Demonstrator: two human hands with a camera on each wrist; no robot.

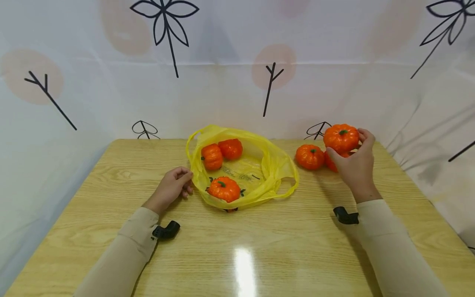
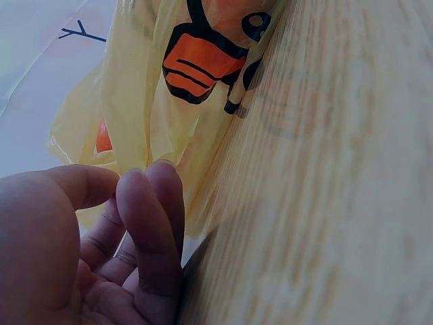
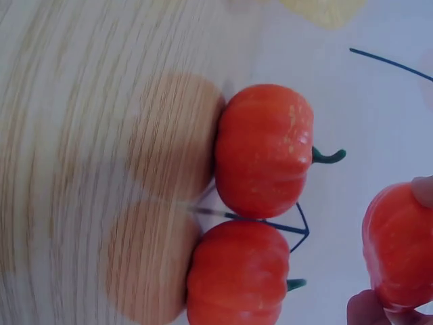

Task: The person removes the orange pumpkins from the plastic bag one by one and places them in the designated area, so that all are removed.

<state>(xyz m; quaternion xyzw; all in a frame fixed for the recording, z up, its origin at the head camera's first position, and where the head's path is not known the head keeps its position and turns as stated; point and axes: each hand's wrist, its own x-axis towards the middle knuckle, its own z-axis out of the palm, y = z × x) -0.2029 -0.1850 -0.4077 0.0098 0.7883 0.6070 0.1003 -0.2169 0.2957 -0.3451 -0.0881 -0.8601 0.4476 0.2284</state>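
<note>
My right hand [image 1: 357, 167] grips a small orange toy pumpkin [image 1: 340, 140] with a green stem, raised above two others. One of those, a pumpkin [image 1: 309, 157] on the table, shows fully in the head view; its neighbour [image 3: 238, 274] is partly covered there by the held one. In the right wrist view the held pumpkin [image 3: 399, 247] is apart from both. A yellow plastic bag [image 1: 280, 165] lies with its mouth wide, and three pumpkins show inside. My left hand [image 1: 171, 186] pinches the bag's left edge between thumb and fingers [image 2: 145, 217].
The light wooden table [image 1: 208, 247] runs back to a pale cloth [image 1: 222, 82] printed with leaves and twigs. A loop handle [image 1: 287, 190] of the bag spreads out on its right side. Black wrist devices [image 1: 166, 230] sit on both sleeves.
</note>
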